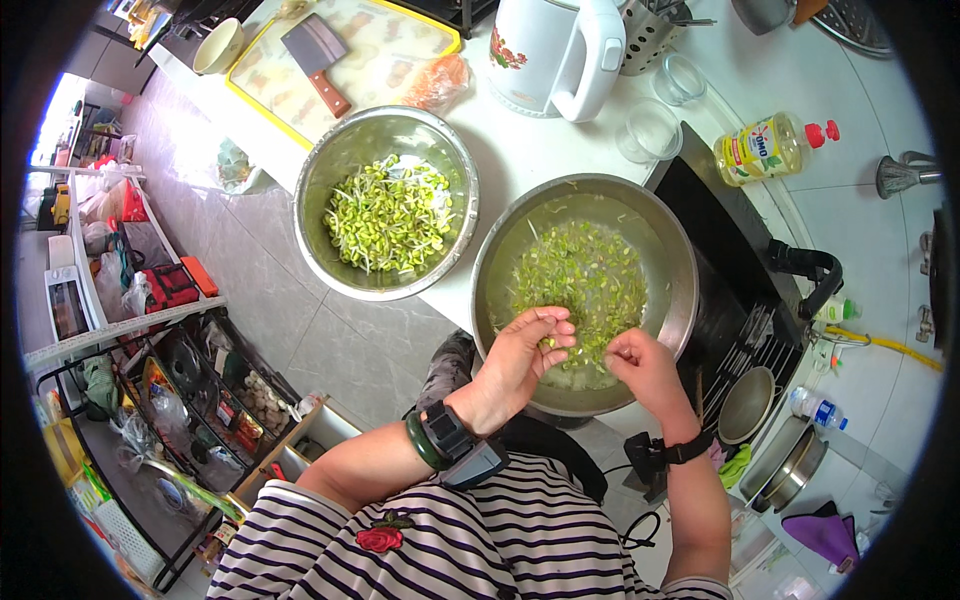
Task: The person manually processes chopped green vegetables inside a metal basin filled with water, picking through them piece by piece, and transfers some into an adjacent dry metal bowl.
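Observation:
Both hands are over a large steel basin (679,330) of cloudy water. Loose green hulls and bean sprouts (585,262) float in it. My left hand (529,345) is at the near left side, fingers curled around a few yellow-green sprout bits. My right hand (641,367) is at the near right, thumb and fingertips pinched together; whether anything is between them is too small to tell. To the left stands a smaller steel bowl (315,247), holding a heap of yellow-headed bean sprouts (386,217).
Behind the bowls are a cutting board (382,37) with a cleaver (319,56), a bagged orange item (437,84) and a white electric kettle (532,52). At right are an OMO bottle (757,150), a black sink (705,225) and its faucet (814,270).

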A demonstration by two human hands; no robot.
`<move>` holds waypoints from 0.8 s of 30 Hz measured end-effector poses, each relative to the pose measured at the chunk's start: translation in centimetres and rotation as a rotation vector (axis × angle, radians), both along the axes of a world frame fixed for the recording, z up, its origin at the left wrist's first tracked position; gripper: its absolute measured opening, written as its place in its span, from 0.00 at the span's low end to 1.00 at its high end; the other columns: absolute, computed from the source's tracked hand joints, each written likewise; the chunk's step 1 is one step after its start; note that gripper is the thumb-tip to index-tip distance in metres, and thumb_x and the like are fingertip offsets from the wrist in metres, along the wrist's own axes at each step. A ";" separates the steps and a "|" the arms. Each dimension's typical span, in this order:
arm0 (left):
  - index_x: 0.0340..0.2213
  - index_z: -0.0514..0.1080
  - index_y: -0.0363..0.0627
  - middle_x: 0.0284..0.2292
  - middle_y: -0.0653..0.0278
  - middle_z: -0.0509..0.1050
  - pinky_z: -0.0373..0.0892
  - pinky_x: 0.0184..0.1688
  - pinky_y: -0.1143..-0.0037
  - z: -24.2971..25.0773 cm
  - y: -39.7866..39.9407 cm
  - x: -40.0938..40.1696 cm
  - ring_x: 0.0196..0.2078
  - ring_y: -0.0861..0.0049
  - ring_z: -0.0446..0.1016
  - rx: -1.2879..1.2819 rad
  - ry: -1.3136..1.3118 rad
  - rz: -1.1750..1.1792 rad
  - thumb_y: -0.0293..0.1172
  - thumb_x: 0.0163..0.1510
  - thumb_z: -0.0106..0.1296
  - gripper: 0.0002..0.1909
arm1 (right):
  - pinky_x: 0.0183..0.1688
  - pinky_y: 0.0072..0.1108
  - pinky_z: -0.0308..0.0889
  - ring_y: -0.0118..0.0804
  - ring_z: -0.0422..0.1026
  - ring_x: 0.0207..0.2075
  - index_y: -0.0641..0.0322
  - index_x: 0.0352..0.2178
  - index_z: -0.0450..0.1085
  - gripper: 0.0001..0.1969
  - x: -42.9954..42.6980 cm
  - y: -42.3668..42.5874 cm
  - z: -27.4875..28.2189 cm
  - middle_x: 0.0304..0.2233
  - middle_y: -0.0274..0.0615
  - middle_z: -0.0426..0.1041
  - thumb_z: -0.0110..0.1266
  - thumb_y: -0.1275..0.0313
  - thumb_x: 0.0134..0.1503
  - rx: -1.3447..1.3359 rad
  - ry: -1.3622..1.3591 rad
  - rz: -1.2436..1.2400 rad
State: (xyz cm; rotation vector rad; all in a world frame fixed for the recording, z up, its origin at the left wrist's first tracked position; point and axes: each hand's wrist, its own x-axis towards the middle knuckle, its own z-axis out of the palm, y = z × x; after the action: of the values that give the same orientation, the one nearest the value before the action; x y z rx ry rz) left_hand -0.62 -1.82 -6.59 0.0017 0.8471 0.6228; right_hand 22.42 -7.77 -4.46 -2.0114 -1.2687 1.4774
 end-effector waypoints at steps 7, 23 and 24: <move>0.49 0.70 0.38 0.41 0.62 0.77 0.73 0.50 0.74 0.8 -0.5 0.9 0.46 0.75 0.76 -0.043 -0.037 -0.094 0.35 0.71 0.39 0.15 | 0.38 0.19 0.72 0.27 0.77 0.38 0.66 0.44 0.69 0.08 -0.7 0.7 2.1 0.38 0.40 0.79 0.55 0.78 0.63 -0.093 0.465 -0.258; 0.51 0.70 0.39 0.40 0.64 0.75 0.74 0.51 0.75 1.4 -0.1 -0.1 0.44 0.77 0.75 -0.019 -0.128 -0.158 0.40 0.73 0.35 0.19 | 0.34 0.15 0.64 0.23 0.74 0.31 0.59 0.42 0.72 0.06 0.6 1.8 6.2 0.36 0.37 0.80 0.51 0.72 0.65 0.148 0.207 -0.342; 0.51 0.70 0.39 0.37 0.67 0.74 0.74 0.49 0.77 1.5 -0.1 -0.3 0.41 0.79 0.74 0.046 -0.104 -0.189 0.38 0.72 0.37 0.18 | 0.34 0.14 0.64 0.22 0.73 0.31 0.59 0.41 0.72 0.06 1.5 1.3 6.1 0.35 0.36 0.80 0.50 0.70 0.66 0.178 0.227 -0.347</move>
State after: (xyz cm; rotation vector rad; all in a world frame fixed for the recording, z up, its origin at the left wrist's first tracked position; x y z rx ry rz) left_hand -0.88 -1.89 -5.13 0.0897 0.7220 0.4605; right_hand 23.90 -6.43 1.60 -1.7805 -0.8743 1.3297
